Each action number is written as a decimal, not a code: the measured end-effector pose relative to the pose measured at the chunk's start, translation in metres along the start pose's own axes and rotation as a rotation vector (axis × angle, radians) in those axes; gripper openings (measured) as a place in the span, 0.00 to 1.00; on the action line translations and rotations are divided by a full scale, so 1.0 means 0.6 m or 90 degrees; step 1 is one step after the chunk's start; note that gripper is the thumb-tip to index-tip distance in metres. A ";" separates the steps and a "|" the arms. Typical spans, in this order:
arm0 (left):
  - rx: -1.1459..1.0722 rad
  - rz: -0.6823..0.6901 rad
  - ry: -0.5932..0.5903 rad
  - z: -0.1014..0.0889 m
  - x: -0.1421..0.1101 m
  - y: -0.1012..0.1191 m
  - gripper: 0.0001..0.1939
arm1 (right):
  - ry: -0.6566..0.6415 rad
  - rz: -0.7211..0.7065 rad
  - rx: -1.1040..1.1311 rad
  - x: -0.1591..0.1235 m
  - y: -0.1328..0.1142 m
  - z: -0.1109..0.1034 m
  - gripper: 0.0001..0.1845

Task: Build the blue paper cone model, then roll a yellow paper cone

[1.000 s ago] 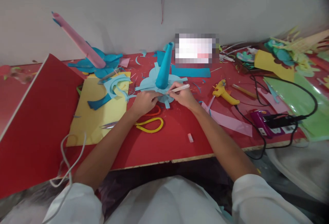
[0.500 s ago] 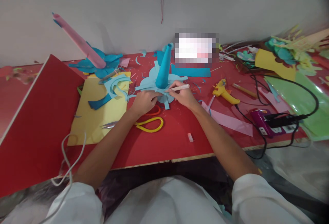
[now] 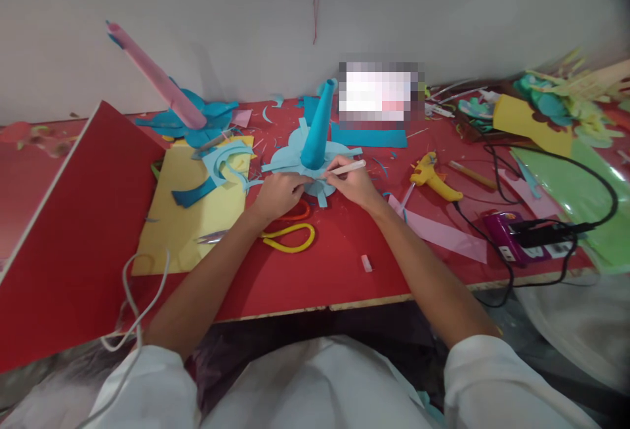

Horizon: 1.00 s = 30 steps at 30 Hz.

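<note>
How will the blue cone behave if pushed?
The blue cone looks like thin rolled sheet, so probably light and easily dented. Standing tall on the flat light-blue base, it may tip if pushed near its narrow top.

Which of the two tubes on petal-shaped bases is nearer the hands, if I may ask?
The blue tube on the light-blue base, where the left hand and right hand are; the pink tube slants farther left.

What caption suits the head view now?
Right hand holds a white pen beside a blue paper cone; left hand steadies.
</note>
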State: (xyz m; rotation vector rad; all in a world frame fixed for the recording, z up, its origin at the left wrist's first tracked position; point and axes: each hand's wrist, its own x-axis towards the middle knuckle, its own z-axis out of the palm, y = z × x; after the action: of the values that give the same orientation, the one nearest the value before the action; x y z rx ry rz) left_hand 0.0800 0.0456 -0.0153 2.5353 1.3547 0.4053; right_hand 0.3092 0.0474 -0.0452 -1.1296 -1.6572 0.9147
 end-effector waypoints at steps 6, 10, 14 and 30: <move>-0.003 0.004 0.000 0.002 0.000 -0.002 0.23 | 0.027 -0.023 -0.029 0.003 -0.004 -0.001 0.09; -0.018 0.025 0.000 -0.002 0.000 -0.001 0.23 | 0.021 -0.004 0.049 0.002 -0.010 -0.004 0.09; -0.042 0.047 0.003 -0.004 0.000 -0.002 0.23 | 0.011 0.018 0.072 0.001 -0.008 -0.005 0.10; -0.070 0.068 0.022 0.010 0.002 -0.013 0.20 | -0.023 0.013 0.057 -0.002 -0.013 -0.004 0.11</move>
State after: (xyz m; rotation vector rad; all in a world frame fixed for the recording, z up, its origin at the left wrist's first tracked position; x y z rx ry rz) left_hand 0.0767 0.0505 -0.0237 2.5275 1.1774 0.5317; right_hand 0.3097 0.0442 -0.0378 -1.0761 -1.6197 1.0177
